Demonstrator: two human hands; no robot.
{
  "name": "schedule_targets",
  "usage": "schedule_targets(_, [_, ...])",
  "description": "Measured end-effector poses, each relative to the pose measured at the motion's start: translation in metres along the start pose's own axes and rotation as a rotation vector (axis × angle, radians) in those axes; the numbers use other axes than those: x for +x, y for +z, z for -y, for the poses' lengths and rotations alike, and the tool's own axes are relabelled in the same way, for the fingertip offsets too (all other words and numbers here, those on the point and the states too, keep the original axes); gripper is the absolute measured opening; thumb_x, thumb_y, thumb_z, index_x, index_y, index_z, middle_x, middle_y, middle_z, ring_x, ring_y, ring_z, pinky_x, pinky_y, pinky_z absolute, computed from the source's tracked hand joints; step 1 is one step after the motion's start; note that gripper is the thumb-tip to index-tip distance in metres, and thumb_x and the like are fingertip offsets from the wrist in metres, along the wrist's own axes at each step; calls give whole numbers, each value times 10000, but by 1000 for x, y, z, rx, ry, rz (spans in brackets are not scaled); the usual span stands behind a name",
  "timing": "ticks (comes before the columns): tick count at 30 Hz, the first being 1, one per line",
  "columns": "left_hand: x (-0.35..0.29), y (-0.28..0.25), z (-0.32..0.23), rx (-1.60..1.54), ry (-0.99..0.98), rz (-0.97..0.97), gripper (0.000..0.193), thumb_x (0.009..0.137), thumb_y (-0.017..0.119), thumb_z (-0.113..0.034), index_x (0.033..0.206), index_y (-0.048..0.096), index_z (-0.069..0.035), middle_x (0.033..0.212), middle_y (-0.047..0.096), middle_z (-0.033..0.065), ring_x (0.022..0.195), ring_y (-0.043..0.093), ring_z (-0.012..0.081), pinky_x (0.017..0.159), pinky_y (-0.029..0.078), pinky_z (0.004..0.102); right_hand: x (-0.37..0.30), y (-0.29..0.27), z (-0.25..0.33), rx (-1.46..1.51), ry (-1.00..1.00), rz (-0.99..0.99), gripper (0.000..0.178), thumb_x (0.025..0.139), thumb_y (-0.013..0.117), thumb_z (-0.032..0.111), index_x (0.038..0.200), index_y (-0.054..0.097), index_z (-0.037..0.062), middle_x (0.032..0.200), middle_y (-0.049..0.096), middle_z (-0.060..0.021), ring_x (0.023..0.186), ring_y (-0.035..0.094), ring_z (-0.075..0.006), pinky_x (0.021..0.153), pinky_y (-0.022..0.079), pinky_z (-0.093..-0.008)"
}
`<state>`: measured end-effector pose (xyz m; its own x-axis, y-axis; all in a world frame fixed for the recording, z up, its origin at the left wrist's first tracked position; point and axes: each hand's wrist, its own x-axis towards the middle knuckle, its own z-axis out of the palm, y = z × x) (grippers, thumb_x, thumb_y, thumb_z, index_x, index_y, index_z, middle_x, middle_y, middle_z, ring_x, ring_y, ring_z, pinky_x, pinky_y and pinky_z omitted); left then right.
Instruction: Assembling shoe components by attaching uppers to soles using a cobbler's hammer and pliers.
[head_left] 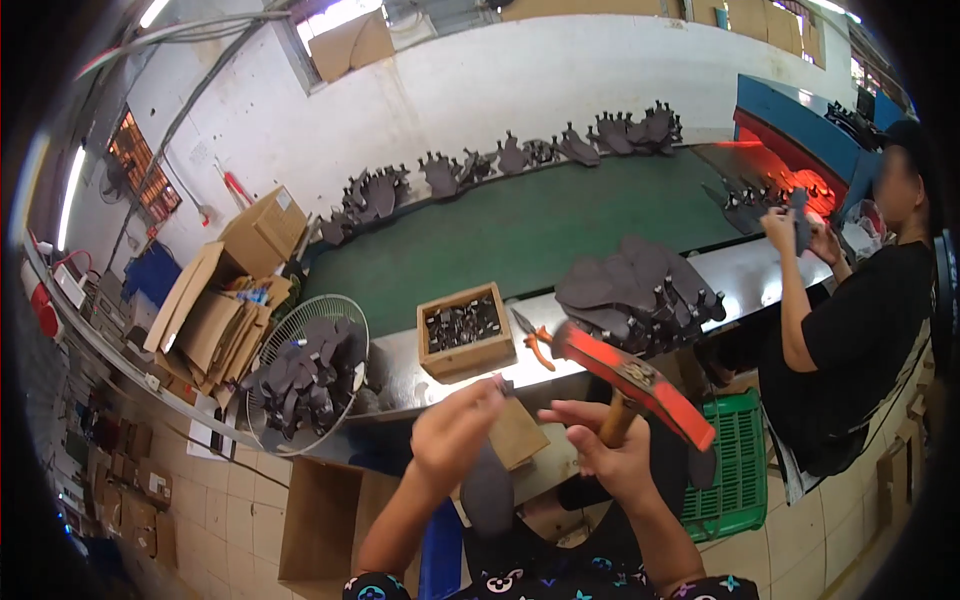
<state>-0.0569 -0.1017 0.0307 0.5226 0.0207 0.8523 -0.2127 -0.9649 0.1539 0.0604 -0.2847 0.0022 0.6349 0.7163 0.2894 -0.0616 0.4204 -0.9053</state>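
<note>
My right hand (618,458) is closed around the wooden handle of a hammer (640,385), whose long red head is raised above the bench's near edge. Its index finger reaches out toward my left hand (455,430). That left hand is pinched on a small dark piece (506,386), too small to name. Below and between the hands is a tan block (517,436). A dark grey shoe sole (488,495) lies beside it, close to my lap.
Ahead runs a green conveyor belt (480,225) with dark soles and straps along its far edge. On the metal ledge are a wooden box (468,362) of small dark parts, orange-handled pliers (538,345) and piled soles (640,285). A wire basket (265,425) stands left; a co-worker (850,330) and green crate (735,465) right.
</note>
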Motion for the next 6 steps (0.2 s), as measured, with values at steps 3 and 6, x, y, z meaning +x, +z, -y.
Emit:
schedule_targets(3, [-2, -17, -40, 65, 209, 30, 128, 726, 755, 57, 814, 666, 82, 1080, 695, 227, 926, 721, 320, 771, 618, 353, -7, 24, 16, 41, 131, 66, 304, 919, 733, 135, 1170, 681, -29, 826, 702, -51, 547, 525, -32, 491, 418, -182])
schedule_targets(6, [-23, -19, -40, -74, 220, -32, 187, 773, 777, 1, 900, 670, 88, 1120, 697, 200, 967, 714, 332, 790, 625, 359, -20, 23, 1, 24, 79, 181, 360, 938, 715, 149, 1271, 647, 28, 1159, 715, -63, 902, 672, -96, 749, 545, -202])
